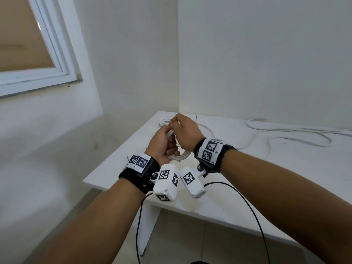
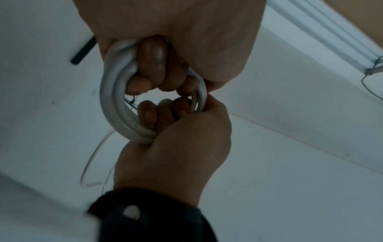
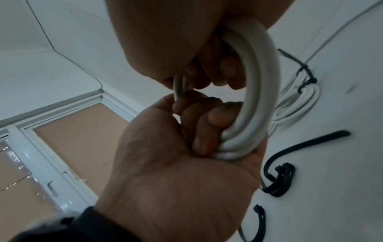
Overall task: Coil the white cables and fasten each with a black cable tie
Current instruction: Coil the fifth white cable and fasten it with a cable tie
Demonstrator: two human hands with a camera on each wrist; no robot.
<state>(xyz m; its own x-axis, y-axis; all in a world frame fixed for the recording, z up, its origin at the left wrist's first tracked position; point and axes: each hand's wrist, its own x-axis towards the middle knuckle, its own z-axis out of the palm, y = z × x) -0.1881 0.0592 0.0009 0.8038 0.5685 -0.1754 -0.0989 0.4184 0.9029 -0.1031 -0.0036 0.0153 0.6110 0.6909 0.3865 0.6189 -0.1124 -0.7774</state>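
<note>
The left hand point(image 1: 162, 144) and right hand point(image 1: 185, 130) both grip the coiled white round cable point(image 3: 261, 101), fingers curled round it. Loose black plastic cable ties point(image 3: 279, 178) lie on the white table point(image 1: 247, 178) below the coil.

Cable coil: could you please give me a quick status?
Both hands, left and right, grip the coil. No tie on it yet. Loose ties on the table. Nothing blocking.

Coiled cable point(image 3: 263, 98): smooth white plastic jacket, slight sheen. Loose ties point(image 3: 279, 180) on the counter point(image 1: 247, 178): black matt plastic. Counter: smooth matt white laminate look. Wrist straps point(image 1: 224, 159) beside the coil: black cloth.
</note>
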